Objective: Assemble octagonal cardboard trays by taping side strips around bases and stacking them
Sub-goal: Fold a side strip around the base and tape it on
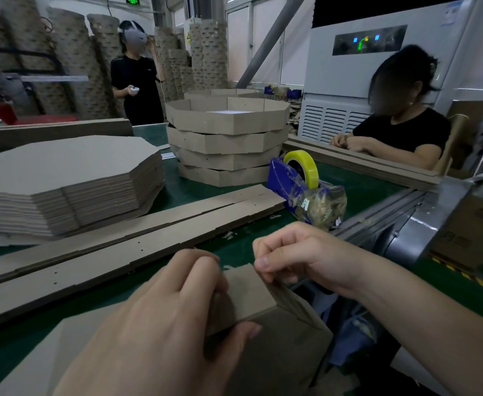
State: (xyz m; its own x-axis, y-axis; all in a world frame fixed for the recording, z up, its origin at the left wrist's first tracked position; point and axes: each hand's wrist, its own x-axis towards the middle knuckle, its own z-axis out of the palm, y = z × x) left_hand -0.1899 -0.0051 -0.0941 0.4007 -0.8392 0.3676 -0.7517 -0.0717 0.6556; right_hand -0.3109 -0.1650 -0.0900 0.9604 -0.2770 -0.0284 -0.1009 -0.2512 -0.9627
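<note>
Green worktop (234, 250) runs through a cardboard workshop, and at its near edge one tray is half made. The left hand (160, 318) grips a folded strip (246, 292), fingers curled over its top and thumb pressed on the outer face, holding it upright against a base (63, 338). The right hand (294, 252) pinches the strip's top corner; it may be holding tape there, though none shows clearly. So this tray's wall is not yet closed. Beyond lie loose strips (137, 247) and a dispenser (303, 184). Farther left is a tall pile of bases (63, 178), so I judge much work is left. Behind, several finished trays (226, 138) are stacked.
</note>
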